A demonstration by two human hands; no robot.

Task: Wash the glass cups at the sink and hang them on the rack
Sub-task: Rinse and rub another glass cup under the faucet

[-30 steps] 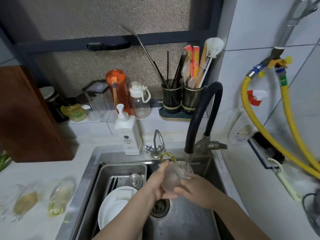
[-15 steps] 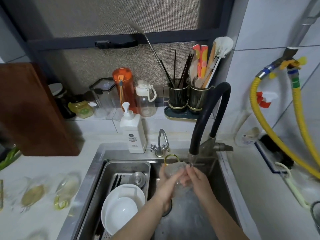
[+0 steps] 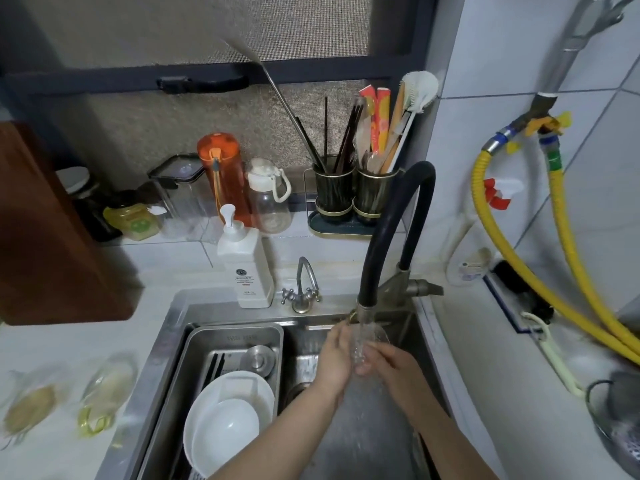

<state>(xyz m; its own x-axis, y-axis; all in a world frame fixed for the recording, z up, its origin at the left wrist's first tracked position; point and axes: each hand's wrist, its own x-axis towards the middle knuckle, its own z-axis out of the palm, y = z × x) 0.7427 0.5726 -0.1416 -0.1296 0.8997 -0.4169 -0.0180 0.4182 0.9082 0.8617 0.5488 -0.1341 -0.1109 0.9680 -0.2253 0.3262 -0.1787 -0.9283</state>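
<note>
A clear glass cup (image 3: pixel 366 342) with a yellow handle is held over the steel sink (image 3: pixel 363 441), right under the black faucet spout (image 3: pixel 391 230), and water runs onto it. My left hand (image 3: pixel 334 358) grips its left side. On its right side and bottom sits my right hand (image 3: pixel 391 362). Two more glass cups (image 3: pixel 104 396) with yellowish handles lie on their sides on the white counter at the left, blurred.
A steel tray (image 3: pixel 232 337) in the sink's left half holds white plates (image 3: pixel 228 417) and a strainer. A white soap dispenser (image 3: pixel 244 268), a small tap (image 3: pixel 303 282), bottles and utensil holders (image 3: pixel 353 192) stand behind. Yellow hoses (image 3: pixel 554 258) hang at the right.
Both hands have shifted the cup to the right, directly under the running water, with the right hand now lower on the glass. The camera has moved a little closer.
</note>
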